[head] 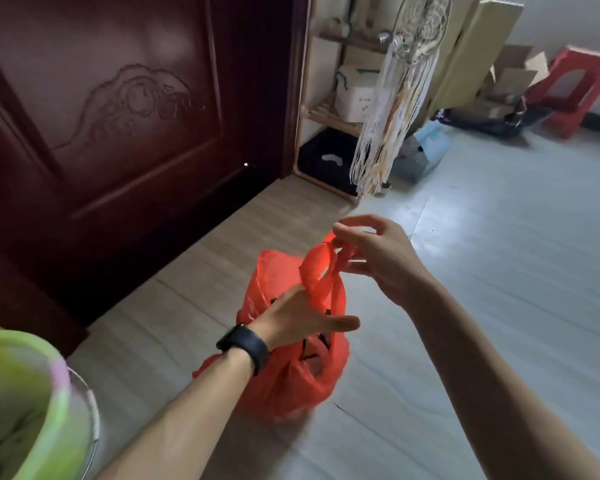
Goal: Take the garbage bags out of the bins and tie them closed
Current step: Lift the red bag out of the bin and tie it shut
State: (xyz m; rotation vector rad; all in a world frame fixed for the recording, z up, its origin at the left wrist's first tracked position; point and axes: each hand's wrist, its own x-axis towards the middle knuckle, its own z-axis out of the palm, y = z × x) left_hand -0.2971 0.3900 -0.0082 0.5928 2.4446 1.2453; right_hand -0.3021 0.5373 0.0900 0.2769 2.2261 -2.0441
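Crinkly red plastic garbage bag [291, 386] sits on the pale tiled floor [499, 220] at centre frame, out of the lime-green plastic bin [49, 427] at lower left. Right hand [378, 258] pinches one handle loop [321, 268], lifted high. Left hand [291, 317] is at the bag's mouth, thumb out. Its fingertips are hidden, so I can't tell its grip.

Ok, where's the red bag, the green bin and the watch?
red bag [291, 393], head view, on its crinkly lower body.
green bin [25, 342], head view, on its top rim.
watch [245, 346], head view, on the black band round the wrist.
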